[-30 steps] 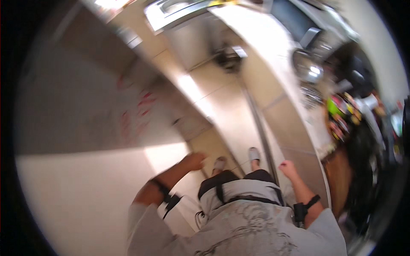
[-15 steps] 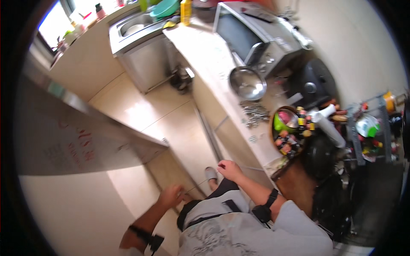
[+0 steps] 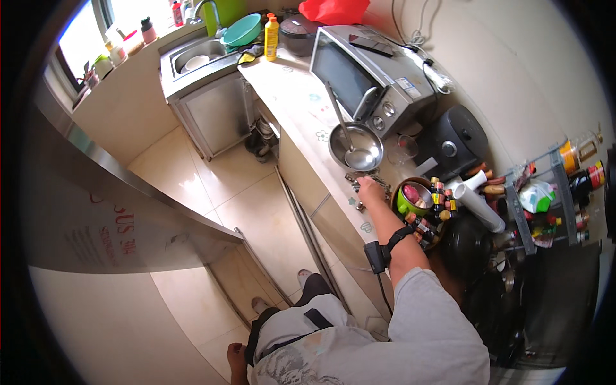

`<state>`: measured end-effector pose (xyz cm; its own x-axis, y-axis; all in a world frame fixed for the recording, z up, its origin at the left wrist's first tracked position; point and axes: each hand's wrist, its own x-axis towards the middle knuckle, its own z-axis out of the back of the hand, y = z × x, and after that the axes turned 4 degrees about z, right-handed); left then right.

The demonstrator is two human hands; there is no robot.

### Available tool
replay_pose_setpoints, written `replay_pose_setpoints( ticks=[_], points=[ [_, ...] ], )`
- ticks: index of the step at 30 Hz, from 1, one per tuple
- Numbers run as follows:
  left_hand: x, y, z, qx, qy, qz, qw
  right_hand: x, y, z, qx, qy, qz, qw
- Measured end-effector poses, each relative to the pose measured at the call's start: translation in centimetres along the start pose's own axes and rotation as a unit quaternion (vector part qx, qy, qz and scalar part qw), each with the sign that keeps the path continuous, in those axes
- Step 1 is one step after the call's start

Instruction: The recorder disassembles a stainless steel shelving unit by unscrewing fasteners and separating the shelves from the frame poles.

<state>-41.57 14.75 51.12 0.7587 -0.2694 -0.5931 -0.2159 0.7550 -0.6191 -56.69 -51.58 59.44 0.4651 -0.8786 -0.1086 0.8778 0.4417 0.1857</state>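
My right hand (image 3: 370, 190) reaches over the counter, its fingers bunched down at a pile of small shiny metal pieces (image 3: 380, 181). Whatever those fingers grip is hidden under the hand. Just beyond stands a round steel bowl (image 3: 374, 142), with a metal ladle (image 3: 347, 136) resting in it and its handle leaning toward the oven. Low beside my body hangs my left hand (image 3: 236, 354), fingers curled in and nothing visible in them. A green pot or cup (image 3: 404, 204) with pinkish food inside sits close to my right wrist, among small sauce bottles (image 3: 443, 196) in a round tray.
A silver countertop oven (image 3: 394, 83) and a black rice cooker (image 3: 452, 142) line the wall. The sink (image 3: 192, 54) lies at the far left, near a yellow bottle (image 3: 271, 40). A tall cabinet or fridge door (image 3: 141, 218) stands to my left. Dark pans (image 3: 478, 237) sit at the right.
My right hand has gone from in front of my waist up and forward onto the metal pile. My left hand has dropped back beside my body. The head view has shifted slightly.
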Motion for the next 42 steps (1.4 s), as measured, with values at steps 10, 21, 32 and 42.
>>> replay_pose_setpoints(
  ticks=[10, 21, 32, 42],
  points=[
    [-3.5, -4.3, 0.4, 0.031, 0.008, 0.004, 0.999, 1.5, -2.0, -2.8, -0.049, -0.088, 0.133, 0.986],
    [0.8, -19.2, -2.9, 0.081, 0.167, -0.245, 0.952, -14.7, 13.1, -0.2, 0.419, 0.034, 0.259, 0.87],
    [13.5, -10.0, -11.9, 0.203, 0.34, -0.105, 0.912, -22.2, 12.2, -28.7, 0.528, 0.395, -0.082, 0.747],
    [21.7, 15.1, -13.8, 0.289, 0.333, 0.219, 0.871, -15.2, -8.3, -71.0, -0.025, 0.352, -0.142, 0.925]
  ],
)
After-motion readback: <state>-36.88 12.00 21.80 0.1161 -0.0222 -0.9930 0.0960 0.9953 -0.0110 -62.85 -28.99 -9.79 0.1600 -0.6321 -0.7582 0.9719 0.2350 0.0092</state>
